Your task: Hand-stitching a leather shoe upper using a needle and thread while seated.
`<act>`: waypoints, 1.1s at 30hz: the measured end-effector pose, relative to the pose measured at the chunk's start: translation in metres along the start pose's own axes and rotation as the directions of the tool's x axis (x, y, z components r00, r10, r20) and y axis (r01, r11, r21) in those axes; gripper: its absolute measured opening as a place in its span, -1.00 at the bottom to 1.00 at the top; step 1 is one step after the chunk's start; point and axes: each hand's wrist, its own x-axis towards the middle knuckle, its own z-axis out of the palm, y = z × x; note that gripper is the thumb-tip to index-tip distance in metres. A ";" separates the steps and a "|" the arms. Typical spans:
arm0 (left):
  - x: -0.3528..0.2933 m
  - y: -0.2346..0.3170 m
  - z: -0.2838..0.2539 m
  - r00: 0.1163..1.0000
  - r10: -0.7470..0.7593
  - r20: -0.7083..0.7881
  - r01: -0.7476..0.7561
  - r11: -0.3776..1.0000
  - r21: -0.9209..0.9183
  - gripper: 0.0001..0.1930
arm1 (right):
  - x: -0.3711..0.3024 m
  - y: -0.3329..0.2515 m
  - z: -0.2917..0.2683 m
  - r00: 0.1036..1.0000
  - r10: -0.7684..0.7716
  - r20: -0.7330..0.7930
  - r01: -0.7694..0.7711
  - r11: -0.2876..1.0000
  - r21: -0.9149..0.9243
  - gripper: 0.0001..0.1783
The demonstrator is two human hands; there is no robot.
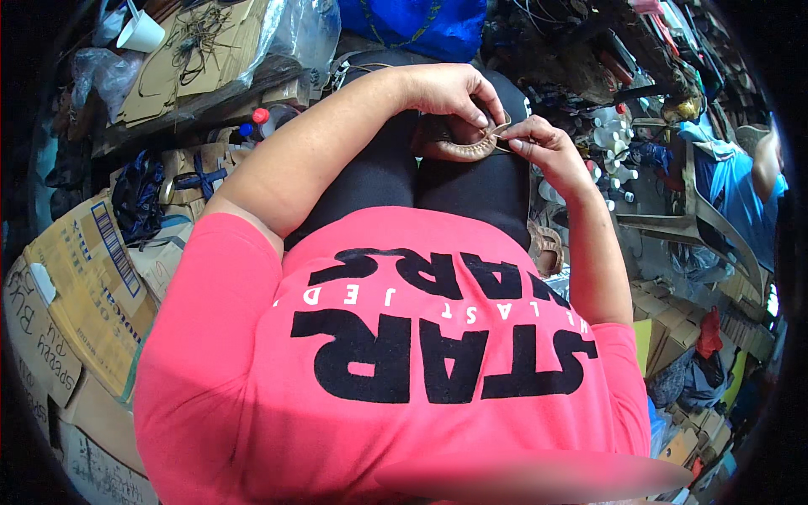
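Note:
On my lap, over dark trousers, lies a brown leather shoe [461, 152] with a row of gathered stitches curving along its edge. My left hand [454, 91] is bent over the top of it, its thumb and fingers closed on the leather by the stitches. Just right of the shoe, my right hand [545, 150] has thumb and forefinger pinched on a thin pale thread [503, 128] that meets the stitched edge. Whether a needle is in that pinch is too small to tell. The inside of the shoe is mostly hidden by my left hand.
Cardboard sheets with tangled cord [195, 42] lie at far left, near a white cup [140, 32]. A blue bag [412, 21] is straight ahead. Several small bottles [613, 139] and a grey plastic chair [686, 223] stand at right. Another person's arm [766, 164] shows at the right rim.

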 end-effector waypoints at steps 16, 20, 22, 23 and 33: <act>-0.067 0.010 0.042 0.779 0.213 -0.590 0.019 0.932 0.362 -0.64 | -0.029 -0.026 0.046 0.911 -0.360 -0.200 0.142 0.731 -0.667 -0.73; -0.068 -0.005 0.052 0.765 0.322 -0.558 0.050 0.833 0.550 -0.83 | -0.031 -0.030 0.056 0.907 -0.389 -0.159 0.135 0.627 -0.767 -0.64; -0.066 -0.006 0.055 0.677 0.437 -0.593 0.204 0.662 0.721 -0.86 | -0.030 -0.030 0.057 0.912 -0.373 -0.169 0.122 0.642 -0.757 -0.66; -0.063 -0.007 0.052 0.665 0.427 -0.612 0.178 0.706 0.685 -0.85 | -0.031 -0.030 0.055 0.912 -0.373 -0.170 0.121 0.640 -0.759 -0.66; -0.052 -0.016 0.040 0.760 0.373 -0.532 -0.051 0.850 0.524 -0.84 | -0.012 -0.022 0.015 0.998 -0.027 -0.049 0.012 0.957 -0.289 -0.70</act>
